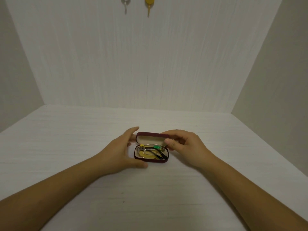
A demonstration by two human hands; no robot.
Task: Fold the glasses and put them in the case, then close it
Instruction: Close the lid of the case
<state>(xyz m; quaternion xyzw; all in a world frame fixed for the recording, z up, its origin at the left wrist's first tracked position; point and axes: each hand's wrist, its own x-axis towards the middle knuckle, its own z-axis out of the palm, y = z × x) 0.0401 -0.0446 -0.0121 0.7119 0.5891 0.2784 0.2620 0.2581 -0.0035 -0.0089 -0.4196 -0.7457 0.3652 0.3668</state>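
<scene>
A dark red glasses case (150,160) lies open in the middle of the white table, its cream-lined lid (150,139) standing up at the back. Folded metal-framed glasses (150,150) with black temple tips and a green tag rest inside on a yellow cloth. My left hand (121,152) cups the case's left end, thumb at the front edge, fingers behind the lid. My right hand (181,144) pinches the lid's right end between thumb and fingers.
The white table (83,147) sits in an alcove with white walls on three sides. A white hook (125,4) and a yellow hook (148,5) hang high on the back wall.
</scene>
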